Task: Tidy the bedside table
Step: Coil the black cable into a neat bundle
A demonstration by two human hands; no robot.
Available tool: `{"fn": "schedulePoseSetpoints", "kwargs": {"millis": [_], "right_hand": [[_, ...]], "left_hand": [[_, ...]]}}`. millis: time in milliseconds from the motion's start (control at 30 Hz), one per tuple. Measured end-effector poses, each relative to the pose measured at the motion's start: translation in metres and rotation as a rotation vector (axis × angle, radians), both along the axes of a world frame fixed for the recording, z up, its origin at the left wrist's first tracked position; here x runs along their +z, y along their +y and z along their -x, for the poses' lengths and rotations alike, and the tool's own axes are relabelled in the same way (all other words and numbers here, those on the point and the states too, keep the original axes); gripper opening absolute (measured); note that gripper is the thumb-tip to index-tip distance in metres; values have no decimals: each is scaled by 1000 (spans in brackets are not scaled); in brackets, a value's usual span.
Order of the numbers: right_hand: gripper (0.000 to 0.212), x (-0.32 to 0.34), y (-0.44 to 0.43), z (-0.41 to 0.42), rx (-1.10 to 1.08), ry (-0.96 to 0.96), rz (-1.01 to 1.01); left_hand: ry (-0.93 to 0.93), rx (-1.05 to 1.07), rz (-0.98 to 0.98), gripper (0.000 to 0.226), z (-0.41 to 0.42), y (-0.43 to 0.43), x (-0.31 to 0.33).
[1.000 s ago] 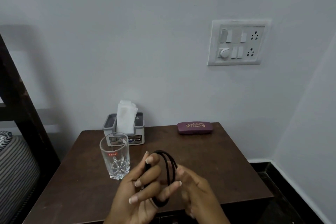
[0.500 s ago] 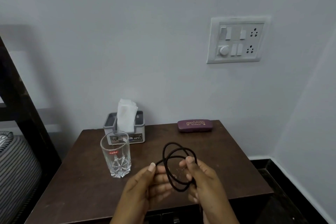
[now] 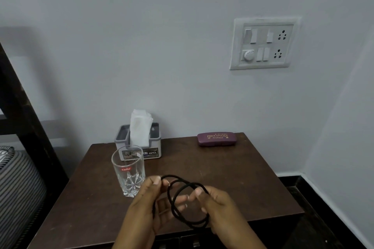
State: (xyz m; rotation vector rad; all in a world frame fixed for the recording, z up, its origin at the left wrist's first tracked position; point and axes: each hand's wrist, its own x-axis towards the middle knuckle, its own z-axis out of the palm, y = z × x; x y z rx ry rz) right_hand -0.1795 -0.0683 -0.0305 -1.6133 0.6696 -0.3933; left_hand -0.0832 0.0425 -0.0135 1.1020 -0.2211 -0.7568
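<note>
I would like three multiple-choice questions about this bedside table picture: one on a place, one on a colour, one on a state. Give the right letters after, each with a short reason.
1. Where does the spectacle case lie?
A. at the back right of the table, near the wall
B. inside the glass
C. on the bed

2. What colour is the coiled cable?
A. white
B. black
C. red

3. What is the state of the glass?
A. lying on its side
B. upright and full of juice
C. upright and empty

Answers:
1 A: the spectacle case rests flat at the far right of the table.
2 B: the coiled cable is black, held by both the left hand and the right hand.
3 C: the glass stands upright in front of the tissue box, and one sees straight through it.
</note>
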Motion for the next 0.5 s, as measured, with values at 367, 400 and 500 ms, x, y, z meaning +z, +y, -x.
{"fn": "schedulePoseSetpoints", "kwargs": {"millis": [367, 400, 500], "right_hand": [[33, 1, -5, 2, -101, 56, 270], [33, 1, -5, 1, -119, 55, 281], [31, 0, -8, 3, -165, 62, 358]], "left_hand": [[82, -136, -62, 28, 4, -2, -15], [71, -145, -75, 26, 5, -1, -16], [65, -143, -147, 20, 5, 6, -20]]}}
